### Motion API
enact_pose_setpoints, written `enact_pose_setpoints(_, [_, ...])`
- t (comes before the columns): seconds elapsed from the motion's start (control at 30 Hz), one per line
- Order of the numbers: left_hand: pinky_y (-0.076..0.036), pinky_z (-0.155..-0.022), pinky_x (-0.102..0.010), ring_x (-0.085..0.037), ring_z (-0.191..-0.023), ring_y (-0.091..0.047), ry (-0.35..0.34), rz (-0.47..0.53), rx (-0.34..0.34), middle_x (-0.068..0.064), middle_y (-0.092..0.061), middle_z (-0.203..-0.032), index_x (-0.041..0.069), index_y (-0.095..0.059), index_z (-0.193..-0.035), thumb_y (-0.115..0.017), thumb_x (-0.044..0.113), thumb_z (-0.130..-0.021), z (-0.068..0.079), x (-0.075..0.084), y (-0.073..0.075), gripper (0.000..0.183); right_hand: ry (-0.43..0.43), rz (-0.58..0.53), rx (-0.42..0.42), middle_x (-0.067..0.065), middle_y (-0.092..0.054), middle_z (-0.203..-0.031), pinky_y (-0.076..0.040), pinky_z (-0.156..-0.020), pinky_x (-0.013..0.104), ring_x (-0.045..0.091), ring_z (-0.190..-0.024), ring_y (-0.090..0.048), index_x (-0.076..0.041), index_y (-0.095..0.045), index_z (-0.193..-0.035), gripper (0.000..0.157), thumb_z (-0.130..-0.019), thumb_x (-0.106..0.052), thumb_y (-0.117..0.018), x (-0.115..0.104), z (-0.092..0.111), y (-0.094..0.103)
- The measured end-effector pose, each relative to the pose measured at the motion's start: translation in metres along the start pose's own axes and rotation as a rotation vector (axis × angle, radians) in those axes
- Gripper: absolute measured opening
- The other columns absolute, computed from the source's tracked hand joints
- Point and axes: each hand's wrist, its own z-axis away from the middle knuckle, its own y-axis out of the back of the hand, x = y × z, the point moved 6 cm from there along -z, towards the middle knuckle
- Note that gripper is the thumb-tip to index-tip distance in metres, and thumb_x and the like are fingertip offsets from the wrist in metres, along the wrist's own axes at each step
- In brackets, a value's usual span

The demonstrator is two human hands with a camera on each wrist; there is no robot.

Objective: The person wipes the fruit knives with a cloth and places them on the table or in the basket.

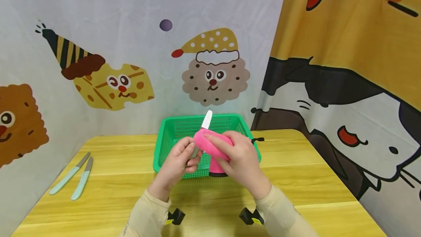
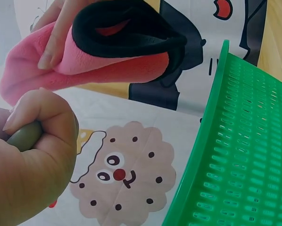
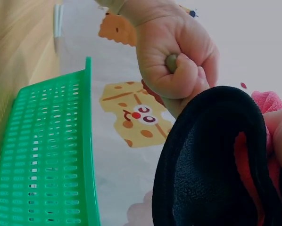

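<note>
My left hand grips a knife by its grey-green handle, and the pale blade points up and away. The handle's rounded end shows out of the curled fingers in both wrist views. My right hand holds a soft pink plush cloth with black edging, folded over in the fingers. Its near end meets the knife around the base of the blade, which it partly hides. In the right wrist view the cloth's black inner side gapes like a pouch. Both hands are above a green basket.
Two knives with mint handles, one left and one beside it, lie on the wooden table at the left. A black loop shows by the basket's right rim. A cartoon-printed curtain hangs behind the table.
</note>
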Motion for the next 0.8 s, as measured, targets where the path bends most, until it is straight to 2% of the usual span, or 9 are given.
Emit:
enact_pose_setpoints(0.13, [-0.020, -0.042, -0.022, -0.009, -0.051, -0.024, -0.068, -0.005, -0.090, -0.003, -0.037, -0.072, 0.015, -0.055, -0.118, -0.030, 0.019, -0.110, -0.001, 0.003, -0.004, 0.026, 0.042, 0.022, -0.031, 0.010, -0.063, -0.097, -0.051, -0.065, 0.041, 0.025, -0.088, -0.060, -0.025, -0.066, -0.129, 0.054, -0.079, -0.010, -0.079, -0.005, -0.006, -0.005])
enact_pose_setpoints(0.23, [-0.018, -0.040, -0.026, -0.012, -0.049, -0.021, -0.113, 0.001, -0.150, -0.004, -0.035, -0.071, 0.017, -0.055, -0.126, -0.026, 0.016, -0.110, -0.001, 0.006, -0.009, 0.032, 0.061, 0.044, -0.042, 0.010, -0.063, -0.097, -0.051, -0.065, 0.041, 0.026, -0.088, -0.060, -0.026, -0.067, -0.128, 0.053, -0.079, -0.012, -0.081, -0.006, -0.009, -0.007])
enact_pose_setpoints(0.4, [-0.021, -0.043, -0.023, -0.010, -0.052, -0.024, -0.087, 0.014, -0.143, -0.005, -0.043, -0.081, 0.016, -0.051, -0.132, -0.027, 0.015, -0.110, 0.000, 0.007, -0.011, 0.032, 0.070, 0.074, -0.021, 0.010, -0.062, -0.095, -0.051, -0.065, 0.041, 0.026, -0.086, -0.060, -0.027, -0.067, -0.127, 0.053, -0.078, -0.010, -0.080, 0.001, -0.014, -0.006])
enact_pose_setpoints(0.63, [-0.023, -0.044, -0.020, -0.010, -0.054, -0.026, -0.089, 0.011, -0.133, -0.006, -0.045, -0.089, -0.002, -0.043, -0.114, -0.028, 0.013, -0.110, 0.001, 0.007, -0.012, 0.022, 0.047, 0.100, 0.031, 0.013, -0.062, -0.095, -0.051, -0.066, 0.043, 0.029, -0.085, -0.060, -0.026, -0.068, -0.125, 0.052, -0.078, -0.007, -0.078, 0.017, -0.025, 0.003])
enact_pose_setpoints(0.8, [-0.024, -0.044, -0.019, -0.009, -0.055, -0.027, -0.099, 0.018, -0.137, -0.005, -0.046, -0.088, -0.003, -0.040, -0.110, -0.028, 0.012, -0.110, 0.001, 0.007, -0.014, 0.020, 0.028, 0.126, 0.068, 0.015, -0.061, -0.094, -0.050, -0.065, 0.045, 0.031, -0.080, -0.058, -0.024, -0.068, -0.124, 0.049, -0.079, -0.006, -0.077, 0.029, -0.034, 0.011])
